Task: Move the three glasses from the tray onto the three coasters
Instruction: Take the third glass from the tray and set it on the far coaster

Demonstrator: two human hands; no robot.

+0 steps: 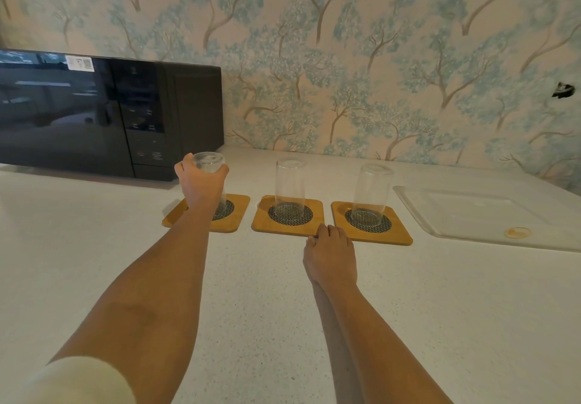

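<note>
L hand (201,183) grips glass (209,163) on coaster (234,215) — R hand (330,255) open; tray (471,215) holds no glasses.

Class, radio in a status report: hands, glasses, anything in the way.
Left hand gripping third glass over left coaster. Right hand flat on counter, touching middle coaster. Two glasses seated on coasters. Tray empty; nothing obstructing.
</note>
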